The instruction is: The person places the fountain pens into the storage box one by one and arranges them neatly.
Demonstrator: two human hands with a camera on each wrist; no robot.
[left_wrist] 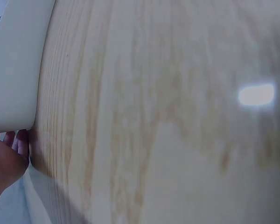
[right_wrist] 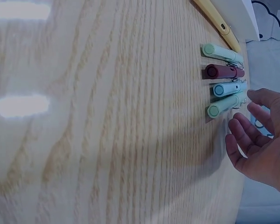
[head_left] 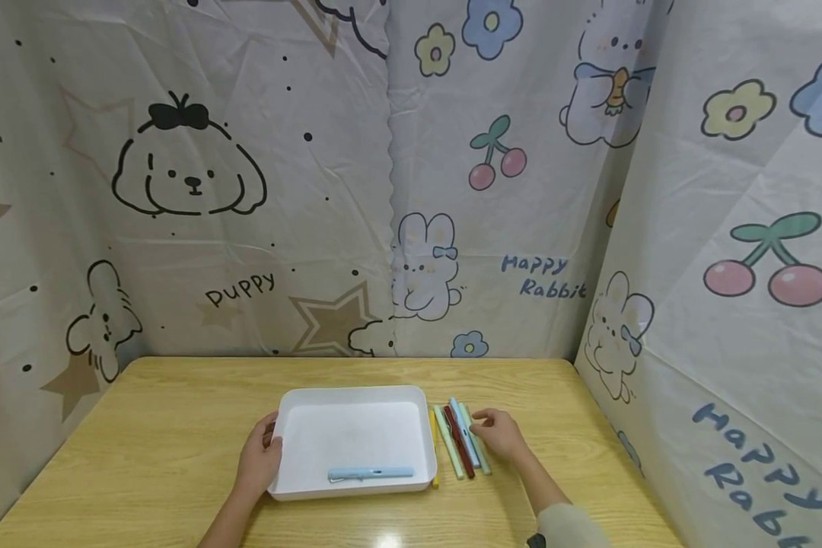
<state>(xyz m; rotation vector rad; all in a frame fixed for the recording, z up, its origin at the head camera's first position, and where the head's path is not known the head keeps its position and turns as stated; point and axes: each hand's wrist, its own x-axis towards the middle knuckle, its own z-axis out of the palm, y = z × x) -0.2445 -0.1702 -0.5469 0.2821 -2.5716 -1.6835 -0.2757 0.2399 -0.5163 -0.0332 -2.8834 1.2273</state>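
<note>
A white rectangular tray lies on the table with a light blue capped pen inside, along its near side. At the tray's left side my left hand holds the edge; in the left wrist view its fingers are partly hidden by the tray. Right of the tray lie a light green pen, a dark red pen, a light blue pen and another light green pen, side by side. Beside the outermost green pen is my right hand, fingers loosely bent and holding nothing.
A yellow pen lies close against the tray's right wall. The wooden table is bordered at the back and sides by a printed cloth with cartoon animals and cherries.
</note>
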